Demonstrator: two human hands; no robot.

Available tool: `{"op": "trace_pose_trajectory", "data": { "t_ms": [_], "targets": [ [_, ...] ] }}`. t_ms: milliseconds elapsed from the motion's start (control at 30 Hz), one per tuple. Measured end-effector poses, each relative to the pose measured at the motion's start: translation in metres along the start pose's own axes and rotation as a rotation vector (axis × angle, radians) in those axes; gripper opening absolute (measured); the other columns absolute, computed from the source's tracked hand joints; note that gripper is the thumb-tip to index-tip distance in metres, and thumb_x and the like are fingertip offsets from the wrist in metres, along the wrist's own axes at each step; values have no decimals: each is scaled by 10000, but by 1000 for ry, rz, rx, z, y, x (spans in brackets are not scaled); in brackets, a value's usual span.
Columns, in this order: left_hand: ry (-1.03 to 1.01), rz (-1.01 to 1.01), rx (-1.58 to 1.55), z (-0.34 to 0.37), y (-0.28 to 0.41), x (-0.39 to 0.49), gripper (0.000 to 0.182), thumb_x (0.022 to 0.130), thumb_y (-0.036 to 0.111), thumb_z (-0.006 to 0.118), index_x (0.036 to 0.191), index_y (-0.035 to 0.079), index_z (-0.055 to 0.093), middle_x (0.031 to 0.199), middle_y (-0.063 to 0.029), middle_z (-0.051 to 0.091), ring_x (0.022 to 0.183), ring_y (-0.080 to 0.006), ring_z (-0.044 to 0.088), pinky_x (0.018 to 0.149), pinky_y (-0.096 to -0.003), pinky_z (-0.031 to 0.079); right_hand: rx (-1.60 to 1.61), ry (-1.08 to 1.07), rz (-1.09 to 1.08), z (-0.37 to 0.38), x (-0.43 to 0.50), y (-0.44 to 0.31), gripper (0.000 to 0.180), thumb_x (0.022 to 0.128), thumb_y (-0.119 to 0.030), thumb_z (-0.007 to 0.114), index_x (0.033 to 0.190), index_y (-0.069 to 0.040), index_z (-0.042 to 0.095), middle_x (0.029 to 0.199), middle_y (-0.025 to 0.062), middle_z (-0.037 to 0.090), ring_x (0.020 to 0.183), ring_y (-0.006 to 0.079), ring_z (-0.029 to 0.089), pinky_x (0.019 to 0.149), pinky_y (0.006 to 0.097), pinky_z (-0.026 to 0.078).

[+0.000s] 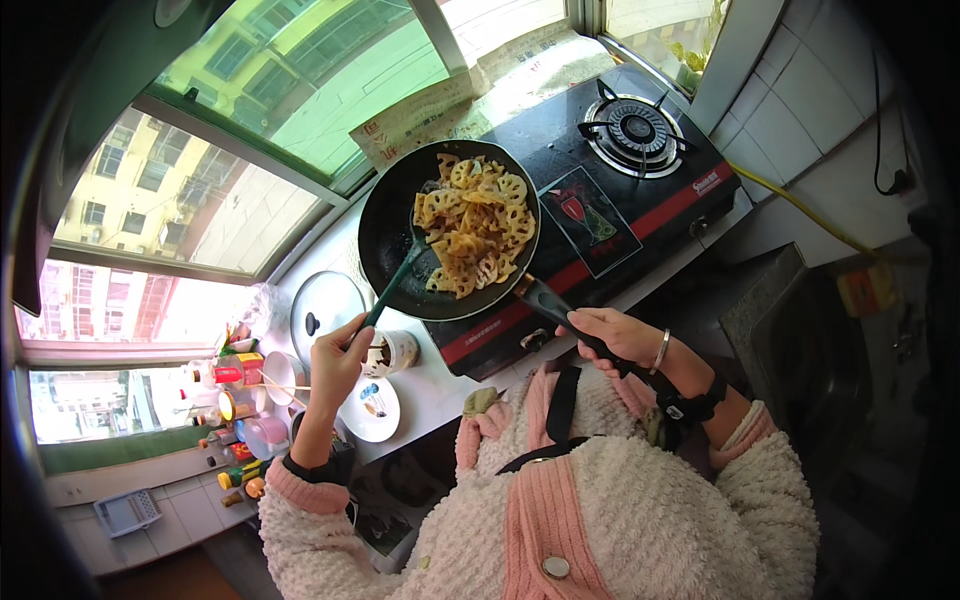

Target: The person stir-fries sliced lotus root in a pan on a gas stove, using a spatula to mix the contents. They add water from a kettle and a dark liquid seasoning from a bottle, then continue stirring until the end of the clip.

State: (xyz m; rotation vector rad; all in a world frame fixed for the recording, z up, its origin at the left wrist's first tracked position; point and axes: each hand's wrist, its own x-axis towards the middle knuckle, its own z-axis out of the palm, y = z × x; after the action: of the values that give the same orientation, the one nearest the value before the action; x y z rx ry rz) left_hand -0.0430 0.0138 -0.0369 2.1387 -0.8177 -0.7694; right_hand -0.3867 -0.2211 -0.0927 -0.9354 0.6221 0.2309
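Observation:
My right hand grips the black handle of a dark frying pan. The pan is over the left part of a black two-burner gas stove; whether it rests there or is lifted I cannot tell. Browned lotus root slices are heaped toward the pan's right side. In my left hand is a dark green spatula, its head inside the pan at the left edge of the slices. A white plate lies on the counter just right of my left hand.
A glass lid and a tub stand left of the stove. Several bottles and jars crowd the counter's far left, near a white bowl. The stove's right burner is bare. At right are a yellow hose and a sink.

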Motion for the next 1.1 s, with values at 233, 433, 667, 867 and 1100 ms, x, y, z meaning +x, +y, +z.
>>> {"op": "trace_pose_trajectory", "data": {
  "t_ms": [233,433,667,867,1100],
  "targets": [
    [26,175,282,12,51,14,325,909,136,662,1221,44,672,608,-19,597,558,-49,541,535,-264,445,8,3,2,1,0,2,411,1034,-439,439,1136,-59,557,663,-10,489,471,73,467,393,245,415],
    [182,650,810,39,78,13,304,884,163,679,1168,55,668,675,-84,644,532,-288,609,523,-369,487,21,2,-4,2,0,4,416,1029,-449,448,1137,-63,559,676,-12,491,481,73,464,397,245,407],
    [324,653,1077,36,79,6,297,898,125,644,1192,84,645,783,-65,652,616,-240,654,553,-346,510,19,3,-10,3,0,4,416,1031,-443,446,1144,-60,559,673,-13,490,486,71,468,398,246,407],
    [206,770,793,42,72,16,340,862,99,665,1201,80,646,1023,-84,697,752,-264,686,664,-360,546,29,2,-3,3,1,4,415,1032,-440,445,1149,-57,557,675,-11,493,483,71,470,399,249,410],
    [-26,888,892,4,55,12,399,794,46,681,1189,88,656,1179,-49,686,614,-219,619,578,-334,534,51,13,-16,4,2,3,407,1035,-426,447,1154,-52,558,676,-10,500,480,75,481,389,250,415]
  ]
}}
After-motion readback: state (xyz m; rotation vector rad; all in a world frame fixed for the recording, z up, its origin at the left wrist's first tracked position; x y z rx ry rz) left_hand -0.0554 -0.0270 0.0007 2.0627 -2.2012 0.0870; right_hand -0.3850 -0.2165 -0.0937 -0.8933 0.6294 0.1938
